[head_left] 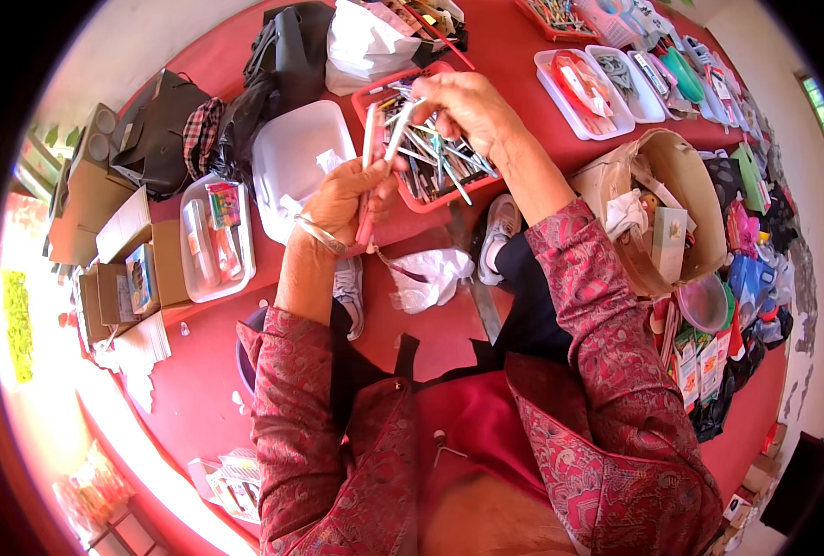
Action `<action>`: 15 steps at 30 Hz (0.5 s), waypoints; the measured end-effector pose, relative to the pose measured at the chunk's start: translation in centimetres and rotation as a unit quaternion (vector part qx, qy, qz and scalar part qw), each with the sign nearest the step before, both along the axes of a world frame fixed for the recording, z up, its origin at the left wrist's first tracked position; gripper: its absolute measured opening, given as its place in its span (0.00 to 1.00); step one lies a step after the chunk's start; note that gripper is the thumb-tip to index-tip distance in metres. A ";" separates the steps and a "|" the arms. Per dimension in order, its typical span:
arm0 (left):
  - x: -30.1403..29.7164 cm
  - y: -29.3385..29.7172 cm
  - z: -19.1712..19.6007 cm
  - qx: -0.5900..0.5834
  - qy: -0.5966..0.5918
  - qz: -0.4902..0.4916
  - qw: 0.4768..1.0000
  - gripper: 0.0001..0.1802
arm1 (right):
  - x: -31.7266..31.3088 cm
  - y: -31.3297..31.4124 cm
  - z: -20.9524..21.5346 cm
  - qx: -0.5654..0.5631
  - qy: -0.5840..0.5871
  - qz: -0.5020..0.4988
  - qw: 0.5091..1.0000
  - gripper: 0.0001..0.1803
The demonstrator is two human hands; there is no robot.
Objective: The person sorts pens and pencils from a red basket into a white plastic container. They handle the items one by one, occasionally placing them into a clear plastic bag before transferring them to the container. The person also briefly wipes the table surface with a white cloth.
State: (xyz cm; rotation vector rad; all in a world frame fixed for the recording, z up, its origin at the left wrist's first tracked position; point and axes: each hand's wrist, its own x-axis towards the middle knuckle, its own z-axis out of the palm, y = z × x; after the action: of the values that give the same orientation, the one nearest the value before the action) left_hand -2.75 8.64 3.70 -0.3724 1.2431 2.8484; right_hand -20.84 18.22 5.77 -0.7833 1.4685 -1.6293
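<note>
Nearest are two forearms in red patterned sleeves, above two grey-white shoes on the red floor beside a crumpled white bag (430,276). The left hand (342,199), with a metal bangle at the wrist, is clenched around a pink pen (368,167) held upright. The right hand (463,104) pinches the upper end of a white pen (399,130), which slants down to the left hand's fingers. Both pens hang just over a red tray (402,190) heaped with pens. To the left lie a clear lidded tub (291,153) and a clear tray (210,283) with small coloured packets; brown cardboard boxes (120,250) stand beyond. At right, an open cardboard box (680,167) holds a pale green carton. Farther off are two black bags (287,51), a white bag (365,46) and two white trays (578,102) of small goods on the red cloth.
</note>
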 end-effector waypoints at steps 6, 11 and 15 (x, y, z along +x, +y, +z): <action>-0.3 -1.9 -2.7 0.177 -0.023 0.175 0.968 0.06 | -3.0 -0.5 -6.5 0.349 0.531 -0.025 0.772 0.18; -0.5 -1.5 -2.6 0.177 -0.064 0.301 0.935 0.07 | -1.5 2.7 -14.4 0.381 0.557 0.195 0.711 0.18; -0.5 -1.4 -2.0 0.149 -0.042 0.259 0.954 0.07 | -1.3 1.1 -16.6 0.494 0.440 0.185 0.727 0.14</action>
State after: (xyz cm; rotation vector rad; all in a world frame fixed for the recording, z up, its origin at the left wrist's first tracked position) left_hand -3.24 7.29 1.65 -0.9140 0.7649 3.3279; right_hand -22.13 19.33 -10.80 -1.1099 2.2656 0.0750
